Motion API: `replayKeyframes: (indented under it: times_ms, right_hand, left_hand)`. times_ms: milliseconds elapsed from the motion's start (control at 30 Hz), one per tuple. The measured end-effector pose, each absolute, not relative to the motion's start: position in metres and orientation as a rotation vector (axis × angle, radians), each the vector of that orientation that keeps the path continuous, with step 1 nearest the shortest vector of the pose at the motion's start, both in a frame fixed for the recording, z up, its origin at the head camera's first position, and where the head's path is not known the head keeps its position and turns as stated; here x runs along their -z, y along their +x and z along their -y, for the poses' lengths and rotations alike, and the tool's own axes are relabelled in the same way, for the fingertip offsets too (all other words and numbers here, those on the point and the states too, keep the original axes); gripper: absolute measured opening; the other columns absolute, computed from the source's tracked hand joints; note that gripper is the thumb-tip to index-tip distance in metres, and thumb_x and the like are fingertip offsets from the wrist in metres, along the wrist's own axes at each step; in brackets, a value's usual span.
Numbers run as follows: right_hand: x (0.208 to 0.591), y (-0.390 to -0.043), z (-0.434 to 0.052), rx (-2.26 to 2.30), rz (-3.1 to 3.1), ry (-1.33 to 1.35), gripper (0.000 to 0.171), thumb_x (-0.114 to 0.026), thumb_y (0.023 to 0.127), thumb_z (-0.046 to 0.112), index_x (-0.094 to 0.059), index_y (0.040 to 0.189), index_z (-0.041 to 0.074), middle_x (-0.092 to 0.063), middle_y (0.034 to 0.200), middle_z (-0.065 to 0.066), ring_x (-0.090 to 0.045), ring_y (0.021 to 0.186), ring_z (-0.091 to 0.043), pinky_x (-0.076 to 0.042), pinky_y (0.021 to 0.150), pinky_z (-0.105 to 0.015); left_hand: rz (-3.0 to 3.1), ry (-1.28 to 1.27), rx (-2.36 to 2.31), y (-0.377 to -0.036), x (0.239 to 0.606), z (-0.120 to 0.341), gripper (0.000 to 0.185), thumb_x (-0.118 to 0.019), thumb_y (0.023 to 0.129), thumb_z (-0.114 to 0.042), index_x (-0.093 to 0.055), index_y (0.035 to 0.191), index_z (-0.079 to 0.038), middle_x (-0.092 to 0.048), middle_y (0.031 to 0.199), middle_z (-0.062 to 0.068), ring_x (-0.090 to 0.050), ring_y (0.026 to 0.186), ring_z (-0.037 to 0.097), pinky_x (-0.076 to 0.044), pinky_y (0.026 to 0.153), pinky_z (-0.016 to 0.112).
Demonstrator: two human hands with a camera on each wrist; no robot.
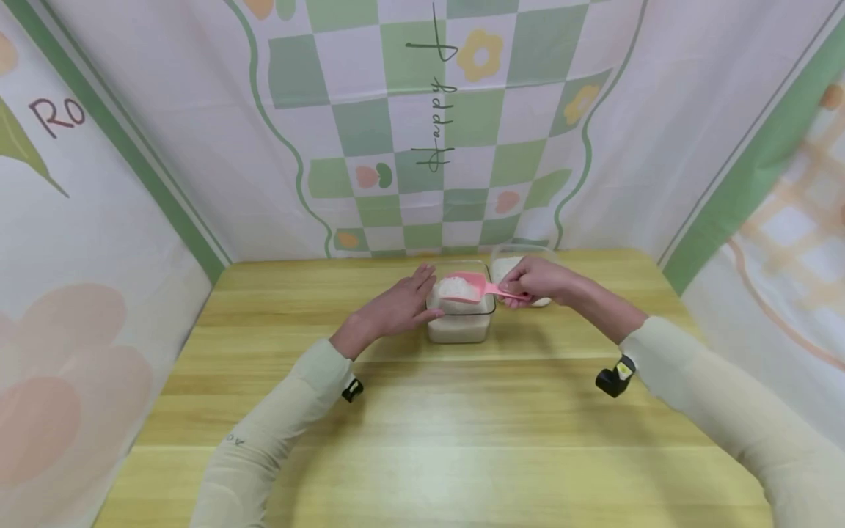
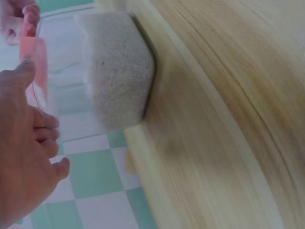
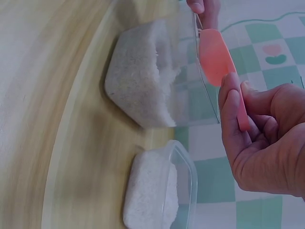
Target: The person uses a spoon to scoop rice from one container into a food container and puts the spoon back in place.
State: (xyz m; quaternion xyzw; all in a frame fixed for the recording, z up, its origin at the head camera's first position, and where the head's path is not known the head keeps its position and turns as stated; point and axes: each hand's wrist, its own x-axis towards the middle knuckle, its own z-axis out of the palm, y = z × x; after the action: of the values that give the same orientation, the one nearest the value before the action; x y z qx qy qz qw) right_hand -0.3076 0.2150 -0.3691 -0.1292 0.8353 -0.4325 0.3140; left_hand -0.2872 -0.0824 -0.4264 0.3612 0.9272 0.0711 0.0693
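Note:
My right hand (image 1: 540, 282) grips the handle of a pink scoop (image 3: 213, 52), fingers curled below and thumb on top. White rice (image 1: 454, 287) is heaped in the scoop, which is held over the open top of a clear square container (image 1: 490, 323). Through its wall in the left wrist view, rice (image 2: 116, 71) fills the lower part. My left hand (image 1: 399, 304) is at the left side of this container, fingers extended, with fingertips right at its rim.
A smaller clear tub (image 3: 192, 176) with white rice stands to the right of the square container, partly behind my right hand in the head view. Both stand near the back of the wooden table (image 1: 422, 425). A patterned cloth (image 1: 409, 132) hangs behind it.

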Motion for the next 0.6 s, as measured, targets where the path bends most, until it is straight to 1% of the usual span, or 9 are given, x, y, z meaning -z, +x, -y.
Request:
replayKeyframes:
  times_ms: [267,433,533,600]
  right_hand:
    - [0.366,-0.306,-0.225,1.192,-2.186,-0.325,0.028,-0.049,0.102,0.002,-0.063,0.116,-0.019,-0.070,0.073,0.000,-0.065,0.064,-0.006,-0.057,0.063,-0.019]
    - [0.364,-0.307,-0.235,1.215,-2.176,-0.330,0.027,-0.048,0.103,0.003,-0.066,0.110,-0.016,-0.069,0.073,0.001,-0.064,0.064,-0.006,-0.058,0.065,-0.020]
    - [0.361,-0.308,-0.243,1.237,-2.169,-0.329,0.028,-0.047,0.103,0.004,-0.064,0.112,-0.017,-0.069,0.074,0.001,-0.063,0.065,-0.005,-0.058,0.066,-0.021]
    - [0.360,-0.309,-0.249,1.246,-2.177,-0.321,0.029,-0.047,0.104,0.004,-0.062,0.115,-0.018,-0.069,0.075,0.001,-0.063,0.066,-0.005,-0.058,0.066,-0.021]
  left_hand:
    - [-2.792,1.080,-0.209,-0.288,0.427,0.082,0.079,-0.035,0.105,-0.053,-0.018,0.157,0.004,-0.006,0.168,0.019,-0.003,0.157,0.028,-0.018,0.127,0.043]
    - [-2.792,1.092,-0.198,-0.287,0.427,0.082,0.079,-0.035,0.106,-0.053,-0.017,0.157,0.005,-0.007,0.168,0.019,-0.004,0.157,0.028,-0.018,0.127,0.043]
    - [-2.791,1.096,-0.206,-0.287,0.426,0.082,0.079,-0.035,0.106,-0.053,-0.017,0.157,0.005,-0.007,0.168,0.019,-0.004,0.157,0.029,-0.019,0.127,0.043]
    - [-2.791,1.100,-0.211,-0.287,0.426,0.082,0.079,-0.035,0.106,-0.053,-0.017,0.157,0.005,-0.007,0.167,0.019,-0.004,0.157,0.029,-0.019,0.126,0.044]
